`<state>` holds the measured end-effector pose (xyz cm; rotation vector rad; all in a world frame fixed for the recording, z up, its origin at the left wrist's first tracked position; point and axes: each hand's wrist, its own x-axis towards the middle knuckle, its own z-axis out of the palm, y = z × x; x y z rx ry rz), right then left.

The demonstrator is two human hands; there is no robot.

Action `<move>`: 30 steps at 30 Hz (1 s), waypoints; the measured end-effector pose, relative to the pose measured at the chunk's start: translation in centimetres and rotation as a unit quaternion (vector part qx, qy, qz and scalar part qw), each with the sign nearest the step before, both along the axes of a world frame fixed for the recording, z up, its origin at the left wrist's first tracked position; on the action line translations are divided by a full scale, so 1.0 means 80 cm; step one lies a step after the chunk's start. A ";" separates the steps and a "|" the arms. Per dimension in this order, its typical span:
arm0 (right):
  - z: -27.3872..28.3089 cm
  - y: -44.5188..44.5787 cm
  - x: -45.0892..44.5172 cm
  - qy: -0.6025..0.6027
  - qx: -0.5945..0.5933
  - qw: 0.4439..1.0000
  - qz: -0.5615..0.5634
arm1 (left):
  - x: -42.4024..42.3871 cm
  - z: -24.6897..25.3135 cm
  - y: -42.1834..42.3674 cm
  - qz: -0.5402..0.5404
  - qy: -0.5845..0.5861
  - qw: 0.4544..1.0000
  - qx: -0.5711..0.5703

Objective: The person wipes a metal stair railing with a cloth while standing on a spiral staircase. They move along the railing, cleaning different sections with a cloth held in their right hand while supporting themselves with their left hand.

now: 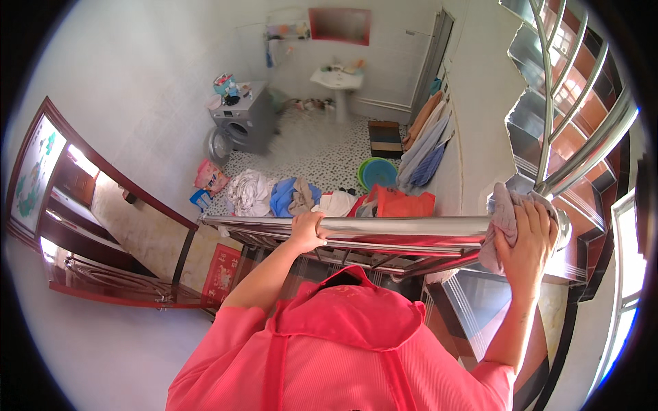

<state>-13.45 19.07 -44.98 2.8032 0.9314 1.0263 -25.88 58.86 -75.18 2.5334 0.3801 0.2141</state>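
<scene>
A polished metal handrail [406, 225] runs across in front of me at waist height. My left hand [307, 232] grips it near its middle, with the fingers wrapped over the tube. At the rail's right end, my right hand [532, 239] presses a greyish-pink cloth [501, 226] onto the metal by the corner joint. Part of the cloth hangs down on the near side of the rail. The fingers of that hand are spread over the cloth, and its underside is hidden.
Stairs [462, 303] descend below me and more steps [534, 72] rise at right beside a curved metal banister [591, 149]. Beyond the rail are laundry piles [249, 192], a red bag [406, 201], basins [379, 173], a washing machine [241, 115] and a washbasin [336, 78]. A wooden door [128, 282] stands at left.
</scene>
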 end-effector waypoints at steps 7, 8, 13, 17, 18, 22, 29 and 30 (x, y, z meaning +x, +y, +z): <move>-0.056 0.022 0.005 -0.076 0.066 0.995 0.012 | 0.002 -0.001 0.001 -0.007 -0.002 1.000 -0.007; -0.063 0.030 0.002 -0.064 0.062 0.996 0.029 | 0.001 -0.005 0.003 0.000 0.004 1.000 -0.001; -0.112 0.095 -0.020 0.032 0.029 0.992 0.120 | 0.002 -0.006 0.006 -0.015 0.002 1.000 -0.015; -0.142 0.165 -0.034 0.080 0.011 0.971 0.225 | -0.002 -0.002 0.010 -0.032 -0.010 0.999 -0.006; -0.156 0.183 -0.038 0.108 0.002 0.965 0.240 | -0.001 -0.005 0.010 -0.037 -0.019 0.999 -0.006; -0.210 0.244 -0.050 0.139 -0.002 0.927 0.348 | 0.000 -0.014 0.013 -0.039 -0.010 0.999 -0.015; -0.253 0.294 -0.063 0.084 -0.052 0.932 0.349 | 0.012 0.027 0.003 -0.035 0.091 0.995 0.006; -0.255 0.289 -0.061 0.096 -0.049 0.932 0.347 | 0.013 0.019 0.004 -0.029 0.077 0.997 -0.004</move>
